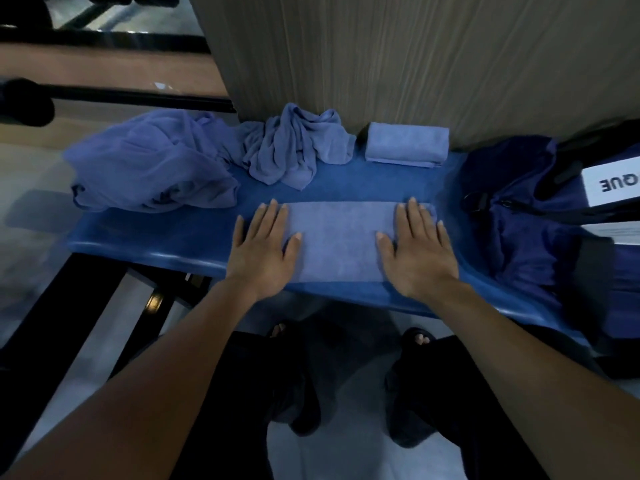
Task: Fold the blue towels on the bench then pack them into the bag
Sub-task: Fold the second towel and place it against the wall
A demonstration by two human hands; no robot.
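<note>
The fingers (277, 216) of the left hand (265, 249) lie straight and flat, pressing the left end of the towel (341, 240); the right hand (417, 251) does the same at the right end, fingers spread and gripping nothing. Between them the towel lies as a flat, already narrowed strip along the front of the desk (156, 244), near its front edge.

It looks soft, light and limp, with a napped face that should cling a little to itself, not slide. It will likely sag if lifted by one corner, so the better hold is a pinch at both corners of one short end, carrying that end over onto the other.

At 12 o'clock from the hands, a folded towel (407, 143) sits against the wall. At 11 o'clock lies a crumpled towel (294, 147), and at 10 o'clock a larger loose heap (149, 164), both not yet folded. At 3 o'clock the dark blue bag (519, 230) rests on the desk's right end, just beside the right hand.
</note>
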